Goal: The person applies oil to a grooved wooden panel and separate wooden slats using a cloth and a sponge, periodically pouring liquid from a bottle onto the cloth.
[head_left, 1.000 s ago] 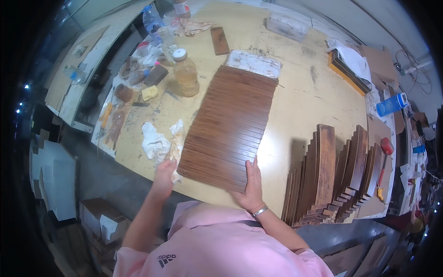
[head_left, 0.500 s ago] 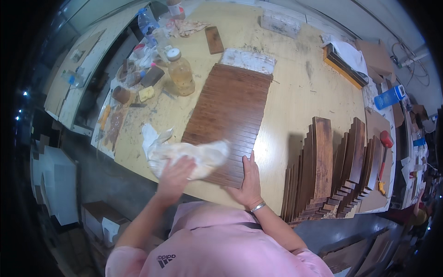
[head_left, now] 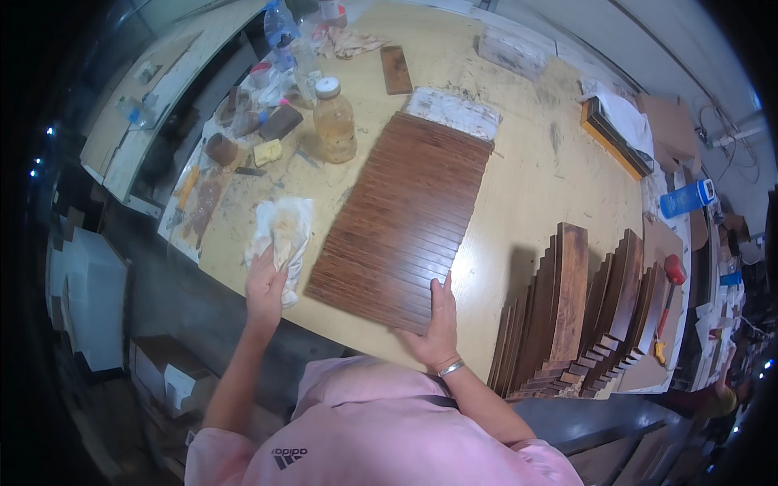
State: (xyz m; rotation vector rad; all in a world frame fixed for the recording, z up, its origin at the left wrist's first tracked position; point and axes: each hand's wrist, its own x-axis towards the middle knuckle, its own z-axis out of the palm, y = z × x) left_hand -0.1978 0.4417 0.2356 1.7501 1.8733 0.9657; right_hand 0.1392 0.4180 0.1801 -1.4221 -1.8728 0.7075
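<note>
A panel of dark brown wooden strips (head_left: pixel 397 219), laid side by side, rests slantwise on the table before me. To its left, my left hand (head_left: pixel 266 287) has its fingers closed on the near part of a white cloth (head_left: pixel 284 231) with a yellowish stain. The cloth lies off the panel, near the table's front edge. At the panel's near right corner is my right hand (head_left: pixel 438 330), its fingers stretched along the right edge and its thumb side against the near edge. A white-smeared block (head_left: pixel 454 112) touches the panel's far end.
Stacked brown strips (head_left: pixel 567 300) stand at the right. Left of the panel are a capped bottle of yellowish liquid (head_left: pixel 335 125), a yellow sponge (head_left: pixel 267 152) and a brown cup (head_left: pixel 220 149). A red-headed hammer (head_left: pixel 673 271) and a blue bottle (head_left: pixel 685 198) lie far right.
My left hand has swept the cloth leftward off the strips onto the table beside them. The right hand stays at the panel's corner. The whole view has shifted slightly.
</note>
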